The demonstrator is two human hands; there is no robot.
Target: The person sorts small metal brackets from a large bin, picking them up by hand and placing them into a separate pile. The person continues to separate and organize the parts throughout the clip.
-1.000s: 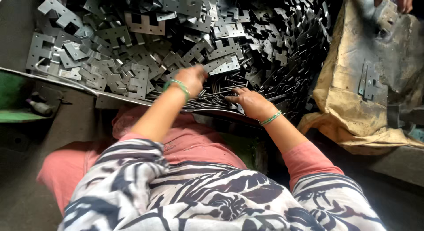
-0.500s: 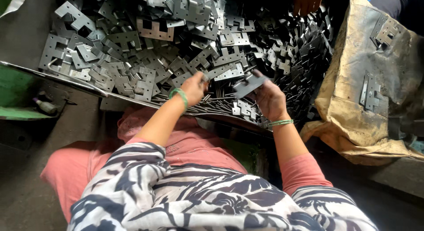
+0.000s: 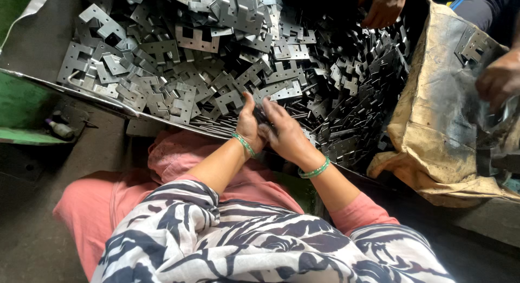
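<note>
Pressing together at near edge of metal plate pile [image 3: 216, 72]: left hand [image 3: 248, 126] and right hand [image 3: 284, 134], both clamped on dark plate stack [image 3: 262, 116], mostly hidden between palms. Pile cut off above. Sack [image 3: 433, 131] right of pile; co-worker's hand [image 3: 384, 7] beyond pile.

1. Grey metal brackets [image 3: 216, 61] are showing dull steel tones.
2. Green bangles [image 3: 314, 170] are circling both wrists.
3. A black-and-white patterned top [image 3: 244, 245] is lying over pink cloth [image 3: 179, 158].
4. A tan sack [image 3: 439, 126] is showing dark stains.
</note>
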